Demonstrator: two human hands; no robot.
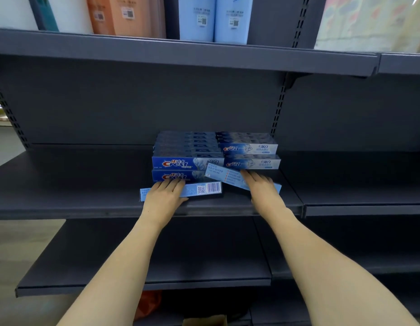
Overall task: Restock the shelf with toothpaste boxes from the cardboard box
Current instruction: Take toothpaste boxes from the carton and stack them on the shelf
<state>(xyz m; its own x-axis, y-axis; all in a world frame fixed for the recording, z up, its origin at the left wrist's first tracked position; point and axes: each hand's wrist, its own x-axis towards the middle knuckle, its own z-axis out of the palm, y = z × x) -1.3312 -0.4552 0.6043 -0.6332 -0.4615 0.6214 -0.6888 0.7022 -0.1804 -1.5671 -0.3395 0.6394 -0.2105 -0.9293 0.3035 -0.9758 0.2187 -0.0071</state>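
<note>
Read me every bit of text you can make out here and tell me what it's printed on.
"Crest": left stack, both front boxes.
"Crest": right stack, both front boxes.
Chinese characters beside the logos: too blurred.
Barcode box: digits unreadable.
Tilted box: print too small.
Top-shelf packs: labels blurred.

A single head-worn camera looks forward and slightly down at the dark shelf (86,184) from close range, both forearms reaching in from the bottom edge, wide-angle bending the edges

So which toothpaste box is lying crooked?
The pale blue box under the right hand. It lies slanted; the barcode box and the stacks sit straight.
</note>
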